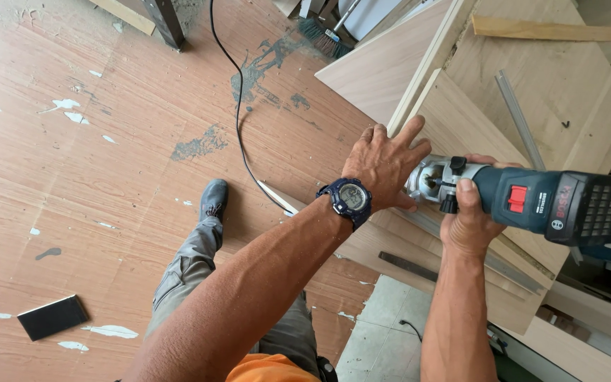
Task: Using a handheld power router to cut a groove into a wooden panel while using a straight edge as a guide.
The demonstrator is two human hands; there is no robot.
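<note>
A worn, paint-flecked wood-pattern floor lies below. The right hand is closed around a blue trim router, pressed to the board edge. Just beside it, the left hand lies flat, fingers spread, on the pale wooden panel. Trimming looks underway; how much edge remains is unclear.

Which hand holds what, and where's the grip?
Right hand grips the blue power trimmer round its body, just behind the metal base. Left hand holds nothing; it lies flat on the wooden panel.
</note>
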